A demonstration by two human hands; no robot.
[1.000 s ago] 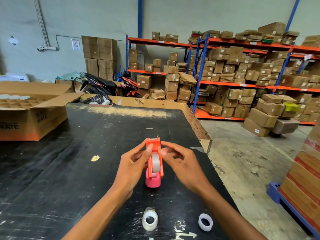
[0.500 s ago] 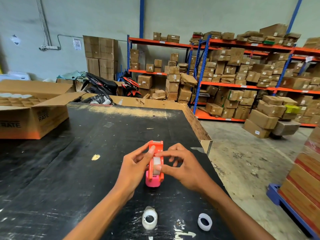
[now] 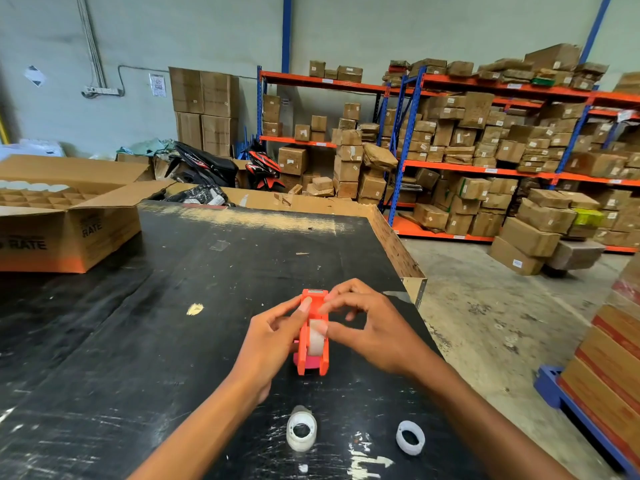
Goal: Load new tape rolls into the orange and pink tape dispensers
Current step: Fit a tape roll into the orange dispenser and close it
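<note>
The orange tape dispenser (image 3: 313, 332) is held above the black table (image 3: 173, 306), cutter end pointing away from me. My left hand (image 3: 273, 341) grips its left side. A clear tape roll (image 3: 315, 337) sits inside it, and my right hand (image 3: 367, 327) presses fingertips on that roll and on the dispenser's top. The pink dispenser (image 3: 306, 362) lies on the table directly beneath, mostly hidden. Nearer me, a white tape roll (image 3: 300, 432) lies flat on the table, and a thin white empty core (image 3: 410, 437) lies to its right.
An open cardboard box with dividers (image 3: 65, 216) stands on the table at far left. The table's right edge (image 3: 412, 268) drops to a concrete floor. Shelving (image 3: 485, 161) full of cartons fills the background, with stacked cartons on a blue pallet (image 3: 609, 368) at right.
The orange dispenser has stayed in my left hand while my right fingers shifted from its top front onto the roll seated inside. The camera moved slightly closer.
</note>
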